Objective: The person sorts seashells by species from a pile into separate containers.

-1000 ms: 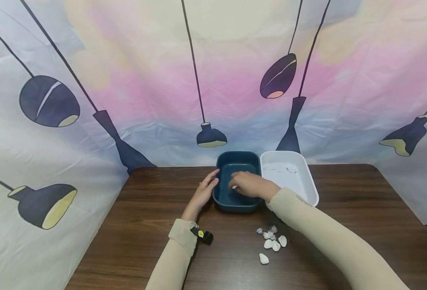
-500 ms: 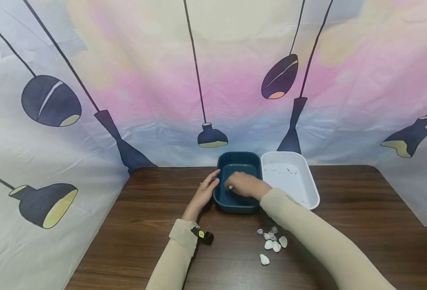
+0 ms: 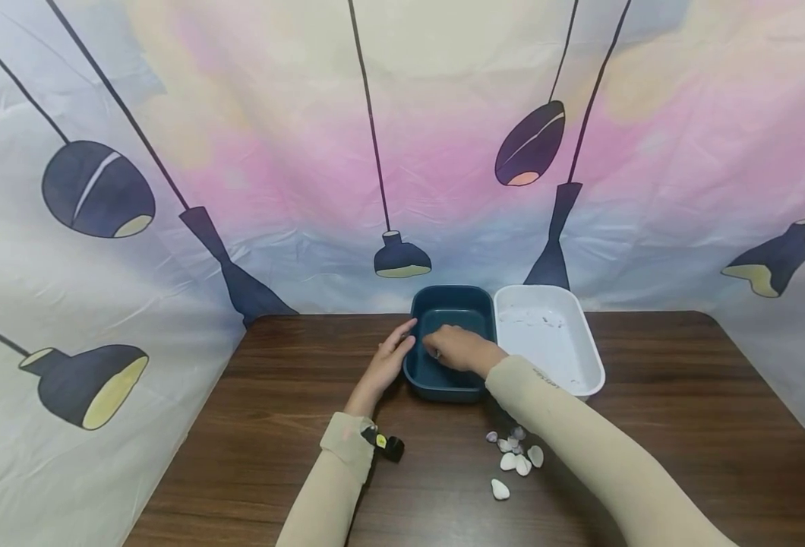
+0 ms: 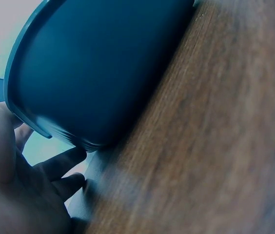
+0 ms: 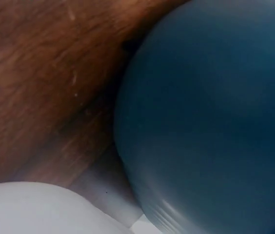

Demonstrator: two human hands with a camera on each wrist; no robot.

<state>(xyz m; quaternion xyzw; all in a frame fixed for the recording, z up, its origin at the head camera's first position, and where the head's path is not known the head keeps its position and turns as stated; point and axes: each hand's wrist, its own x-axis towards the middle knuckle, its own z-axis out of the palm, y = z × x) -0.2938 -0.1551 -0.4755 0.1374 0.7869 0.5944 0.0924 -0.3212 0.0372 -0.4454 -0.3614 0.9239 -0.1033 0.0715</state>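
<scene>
A deep teal tray (image 3: 453, 298) stands near the back of the table. My left hand (image 3: 382, 368) rests against its left side with fingers fairly straight; the left wrist view shows the fingers (image 4: 62, 163) at the tray's outer wall (image 4: 93, 68). My right hand (image 3: 460, 349) reaches down into the tray, fingers curled. A small pale piece, like a shell, shows at its fingertips, mostly hidden by the hand. In the right wrist view the tray's wall (image 5: 206, 117) fills the right side and the right hand is out of sight.
A white tray (image 3: 546, 342) with small dark specks inside touches the teal tray's right side. Several white and purplish shells (image 3: 522, 465) lie on the wooden table (image 3: 273, 425) in front, and one white shell (image 3: 500, 489) sits apart, nearer me. A printed cloth (image 3: 293, 152) hangs behind.
My right hand has shifted slightly left and lower inside the teal tray, and the pale piece at its fingertips shows less. The left hand has stayed at the tray's side.
</scene>
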